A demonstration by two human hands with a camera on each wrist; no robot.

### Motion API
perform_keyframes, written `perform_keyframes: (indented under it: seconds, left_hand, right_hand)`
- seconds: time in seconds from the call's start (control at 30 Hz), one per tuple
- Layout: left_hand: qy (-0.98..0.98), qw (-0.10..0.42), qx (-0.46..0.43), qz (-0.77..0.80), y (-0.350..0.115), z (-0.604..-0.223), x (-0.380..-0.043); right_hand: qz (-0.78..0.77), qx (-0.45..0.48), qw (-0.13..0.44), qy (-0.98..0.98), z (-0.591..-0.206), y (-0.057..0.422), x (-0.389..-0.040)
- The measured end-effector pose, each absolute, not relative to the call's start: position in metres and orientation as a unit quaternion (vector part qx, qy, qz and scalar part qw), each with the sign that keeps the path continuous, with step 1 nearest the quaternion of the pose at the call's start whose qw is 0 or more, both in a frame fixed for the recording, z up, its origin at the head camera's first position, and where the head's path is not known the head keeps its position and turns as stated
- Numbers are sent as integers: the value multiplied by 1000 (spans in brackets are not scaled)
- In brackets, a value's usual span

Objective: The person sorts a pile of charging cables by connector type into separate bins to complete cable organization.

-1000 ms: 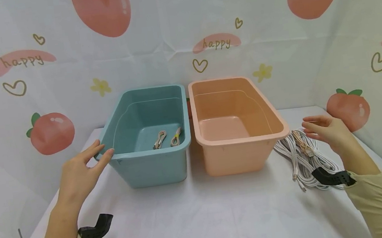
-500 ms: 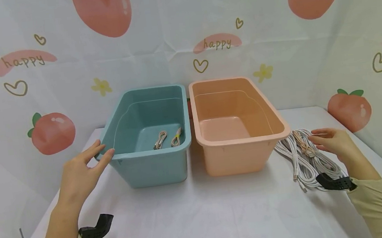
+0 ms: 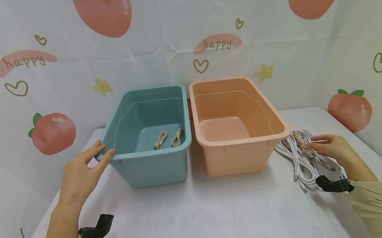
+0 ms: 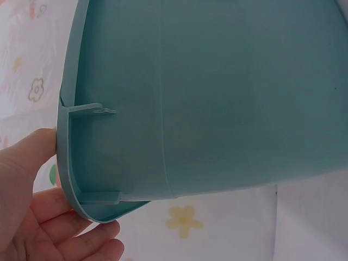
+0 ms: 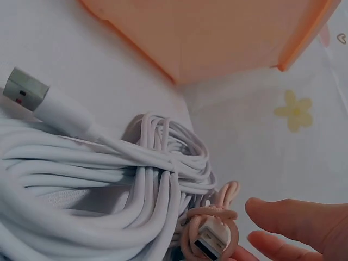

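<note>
My left hand (image 3: 79, 179) holds the front left corner of a blue-green plastic bin (image 3: 147, 169), thumb and fingers on either side of its rim. In the left wrist view, the fingers (image 4: 81, 244) bend around that corner. Inside this bin lie two small bundled cables (image 3: 160, 140). On the right, my right hand (image 3: 334, 148) hovers over a heap of coiled white cables (image 3: 303, 169). Its thumb and fingertips come close to a coiled peach-coloured USB cable (image 5: 209, 231) on the heap, with a gap between thumb and cable in the right wrist view.
An orange plastic bin (image 3: 232, 159) stands beside the blue-green one, left of the cable heap. A printed cloth backdrop (image 3: 163, 31) rises behind the white-covered table (image 3: 206, 219). Each wrist carries a black camera mount (image 3: 95, 230).
My right hand has lowered towards the peach-coloured USB cable on the heap, first shifting slightly right. The left hand has stayed on the bin's corner.
</note>
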State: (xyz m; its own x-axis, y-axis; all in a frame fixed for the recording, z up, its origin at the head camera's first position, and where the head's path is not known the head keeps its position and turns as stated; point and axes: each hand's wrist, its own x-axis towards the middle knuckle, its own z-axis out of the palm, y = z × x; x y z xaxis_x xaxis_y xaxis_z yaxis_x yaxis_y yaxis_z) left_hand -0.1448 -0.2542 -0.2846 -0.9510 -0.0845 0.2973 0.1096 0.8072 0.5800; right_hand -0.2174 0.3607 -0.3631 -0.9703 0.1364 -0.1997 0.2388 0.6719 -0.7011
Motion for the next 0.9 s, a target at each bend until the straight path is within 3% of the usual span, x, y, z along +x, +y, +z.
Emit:
perform_keyframes:
  seconds: [0.9]
  left_hand:
    - [-938,159,-4,-308,-253,-285,-144]
  right_hand:
    - [-366,109,60,922,-361,356,-218]
